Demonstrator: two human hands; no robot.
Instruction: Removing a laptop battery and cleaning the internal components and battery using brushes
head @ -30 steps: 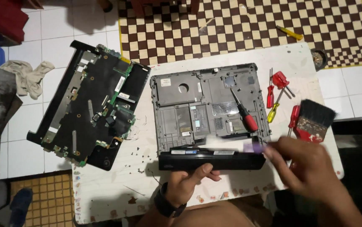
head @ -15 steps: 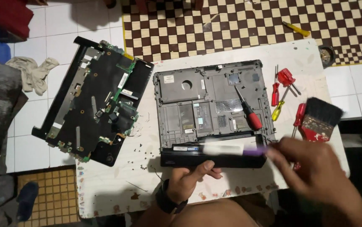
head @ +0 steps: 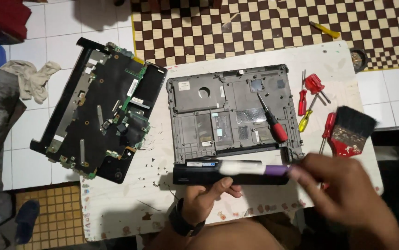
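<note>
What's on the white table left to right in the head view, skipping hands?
Black opened laptop board assembly with green circuit parts → grey plastic laptop base shell → red-handled screwdriver lying on the shell → red and yellow small screwdrivers → red-handled black-bristle brush.

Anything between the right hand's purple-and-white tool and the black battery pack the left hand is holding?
Nothing visible. The right hand lays the purple-and-white tool directly along the black battery pack, gripped from below by the left hand. The red-handled screwdriver lies apart, on the laptop base.

White table (head: 255,55), grey laptop base (head: 199,120), screwdrivers (head: 308,95) (red, yellow), paintbrush (head: 350,132)
</note>
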